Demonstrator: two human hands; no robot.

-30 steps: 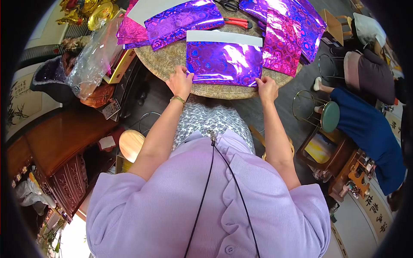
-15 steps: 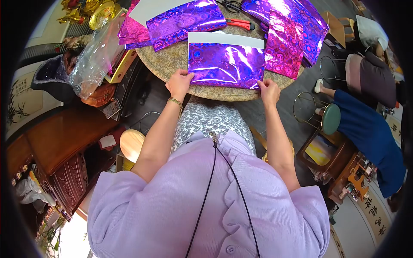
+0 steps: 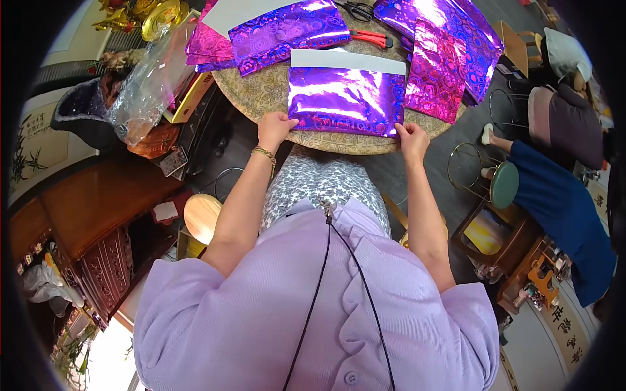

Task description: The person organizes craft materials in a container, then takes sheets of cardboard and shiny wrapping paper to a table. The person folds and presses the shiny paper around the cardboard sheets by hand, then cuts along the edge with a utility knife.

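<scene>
A shiny purple holographic foil sheet [image 3: 345, 98] lies at the near edge of the round patterned table [image 3: 261, 98], with a white strip [image 3: 347, 61] showing along its far side. My left hand [image 3: 275, 130] pinches the sheet's near left corner between thumb and fingers. At the near right corner, my right hand [image 3: 412, 141] pinches the foil the same way. The foil between them is mostly smooth and reflects bright light. Beyond it lie a red box cutter [image 3: 372, 39] and dark-handled scissors [image 3: 359, 10].
Purple foil [image 3: 290, 32] and a white sheet [image 3: 238, 14] lie at the far left; pink foil [image 3: 433, 78] overlaps more purple foil at right. Crumpled clear plastic [image 3: 140, 98] stands left of the table. At right are a green stool [image 3: 505, 184] and people.
The foil's surface has become smoother, with the glare now spread wide across its middle. Both hands stay at the near corners; the whole view has shifted slightly.
</scene>
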